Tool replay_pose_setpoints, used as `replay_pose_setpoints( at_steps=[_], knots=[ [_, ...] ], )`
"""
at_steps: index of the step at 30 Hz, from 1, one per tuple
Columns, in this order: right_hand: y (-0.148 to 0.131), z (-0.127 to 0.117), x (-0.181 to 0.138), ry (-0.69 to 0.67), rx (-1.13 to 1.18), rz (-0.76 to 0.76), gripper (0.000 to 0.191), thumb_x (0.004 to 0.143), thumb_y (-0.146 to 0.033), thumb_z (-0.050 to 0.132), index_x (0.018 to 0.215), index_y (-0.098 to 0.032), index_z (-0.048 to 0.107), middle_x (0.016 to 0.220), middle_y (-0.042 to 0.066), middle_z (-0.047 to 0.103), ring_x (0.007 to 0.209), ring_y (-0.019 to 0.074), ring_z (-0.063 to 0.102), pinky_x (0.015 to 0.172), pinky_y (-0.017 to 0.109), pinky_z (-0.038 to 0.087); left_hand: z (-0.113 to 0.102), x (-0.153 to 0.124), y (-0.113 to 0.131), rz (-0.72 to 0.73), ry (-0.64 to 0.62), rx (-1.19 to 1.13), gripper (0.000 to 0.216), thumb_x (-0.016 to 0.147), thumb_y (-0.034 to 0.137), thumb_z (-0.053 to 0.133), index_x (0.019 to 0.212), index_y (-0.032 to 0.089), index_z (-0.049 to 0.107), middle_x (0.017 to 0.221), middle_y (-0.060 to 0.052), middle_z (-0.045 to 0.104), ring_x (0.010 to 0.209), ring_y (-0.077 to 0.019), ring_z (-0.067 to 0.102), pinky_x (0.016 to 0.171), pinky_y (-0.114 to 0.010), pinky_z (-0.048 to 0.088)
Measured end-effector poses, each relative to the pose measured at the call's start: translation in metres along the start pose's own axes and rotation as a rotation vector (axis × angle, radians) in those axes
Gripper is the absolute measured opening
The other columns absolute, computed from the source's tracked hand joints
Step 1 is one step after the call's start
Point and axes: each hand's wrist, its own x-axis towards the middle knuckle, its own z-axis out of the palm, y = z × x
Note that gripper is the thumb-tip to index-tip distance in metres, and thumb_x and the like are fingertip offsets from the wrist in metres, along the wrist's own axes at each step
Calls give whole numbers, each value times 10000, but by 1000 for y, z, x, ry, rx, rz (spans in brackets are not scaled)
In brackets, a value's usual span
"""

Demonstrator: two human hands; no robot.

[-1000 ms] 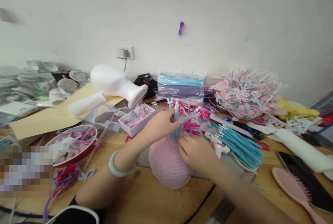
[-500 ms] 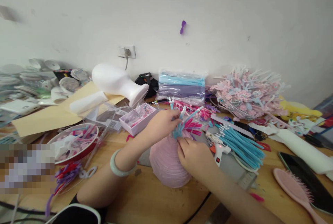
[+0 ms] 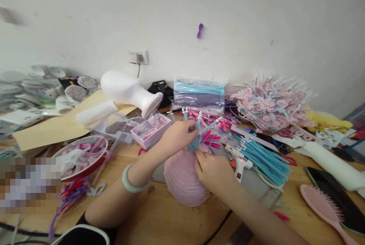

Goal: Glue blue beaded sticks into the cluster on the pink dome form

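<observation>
**Pink ribbed dome [image 3: 185, 184] topped by blue chenille stems [image 3: 197, 125]**

The desk [image 3: 159, 218] carries a white mannequin head [image 3: 119, 87] lying toward its far edge. The dome sits nearer the front edge, at mid-width. The left hand [image 3: 182, 135] pinches the stems between its fingertips; the right hand [image 3: 213, 171] bends its fingers against their base, its grip hidden. Toward the right edge lies a hot-glue gun [image 3: 242, 164]. White pearl beads [image 3: 200, 115] tip the stems.

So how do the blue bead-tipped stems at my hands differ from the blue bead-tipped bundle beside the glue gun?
The stems at your hands rise and splay apart; the bundle lies down, its stems side by side. The stems at your hands are few, while the bundle holds many more. Both are blue with white bead tips.
</observation>
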Motion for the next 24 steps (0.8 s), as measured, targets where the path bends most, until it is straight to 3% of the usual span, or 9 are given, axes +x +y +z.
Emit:
replay_pose_setpoints(
  at_steps=[10, 24],
  knots=[
    [-4, -11, 1, -81, -81, -62, 164, 829, -113, 401, 831, -145, 561, 662, 76, 648, 571, 194, 628, 421, 267, 274, 0, 3, 1, -22, 88, -164, 305, 764, 406, 450, 577, 165, 463, 514, 48, 438, 516, -93, 407, 484, -216, 246],
    [-6, -10, 1, -123, -94, -57, 186, 820, -95, 401, 885, -116, 574, 682, 100, 658, 576, 192, 633, 423, 254, 299, -1, 2, -1, -28, 67, -125, 354, 767, 432, 464, 538, 162, 455, 486, 42, 424, 506, -97, 405, 480, -223, 233]
  ],
)
